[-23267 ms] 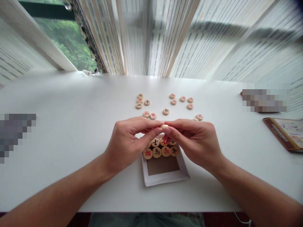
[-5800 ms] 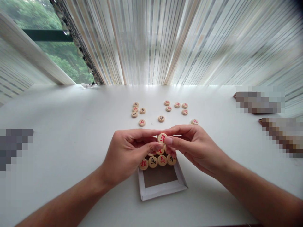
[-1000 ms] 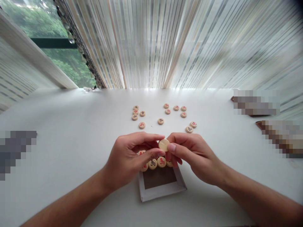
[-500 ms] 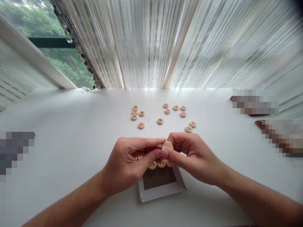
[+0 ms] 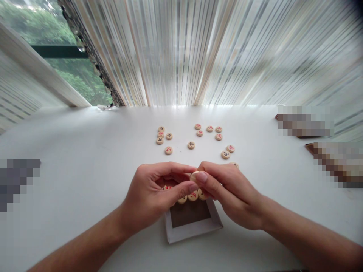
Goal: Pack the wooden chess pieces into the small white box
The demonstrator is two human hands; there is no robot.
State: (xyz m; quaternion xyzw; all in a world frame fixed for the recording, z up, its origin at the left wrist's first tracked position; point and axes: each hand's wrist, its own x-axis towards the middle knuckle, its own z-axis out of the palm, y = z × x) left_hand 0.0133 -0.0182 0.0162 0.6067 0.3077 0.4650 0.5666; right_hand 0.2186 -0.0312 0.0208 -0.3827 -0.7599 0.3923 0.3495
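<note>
Between the fingertips of my left hand [image 5: 161, 192] and my right hand [image 5: 231, 190] is a round wooden xiangqi piece [image 5: 194, 176], tilted, partly covered by my right thumb. Both hands pinch it above a shallow white box [image 5: 195, 234] with a brown inside. In the far part of the box lie several xiangqi pieces; one with a red character [image 5: 193, 195] shows best, and my fingers hide part of the others. Another piece [image 5: 234, 165] peeks out behind my right hand.
Several loose pieces are scattered beyond my hands, such as a black-marked one [image 5: 191, 145] and a red-marked one [image 5: 168, 150]. Two blurred brown-edged objects [image 5: 310, 147] lie at the right of the white table [image 5: 85, 151]. A striped curtain [image 5: 176, 53] hangs behind.
My right thumb has moved up over the piece, which has shifted slightly left and tilted. My right hand has turned a little, uncovering a piece behind it.
</note>
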